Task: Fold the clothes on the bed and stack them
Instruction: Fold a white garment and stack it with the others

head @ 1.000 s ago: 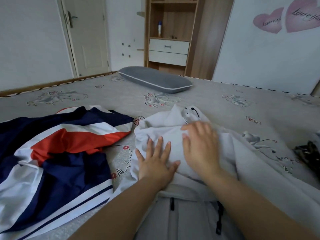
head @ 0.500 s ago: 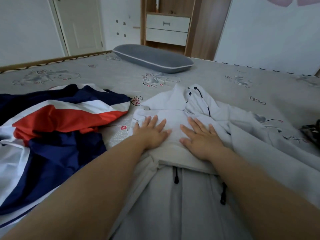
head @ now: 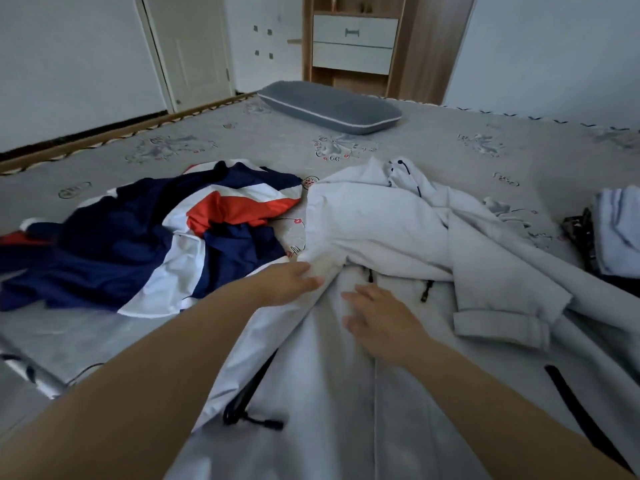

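A pale grey hooded jacket (head: 377,230) with black drawstrings and zips lies spread in front of me on the bed (head: 450,150). Its hood is folded down over the body and one sleeve is laid across to the right. My left hand (head: 291,282) is at the jacket's left edge below the folded hood, fingers touching the cloth. With straight fingers, my right hand (head: 381,320) lies flat on the jacket's front. To the left a navy, white and red jacket (head: 145,244) lies crumpled.
A grey pillow (head: 329,107) lies at the far side of the bed. Folded light and dark clothes (head: 613,233) sit at the right edge. Behind the bed are a door (head: 190,46) and a wooden shelf unit with drawers (head: 353,43).
Both hands have slid back toward me off the folded hood onto the jacket's body. The left went to the jacket's left edge. The camera tilted down.
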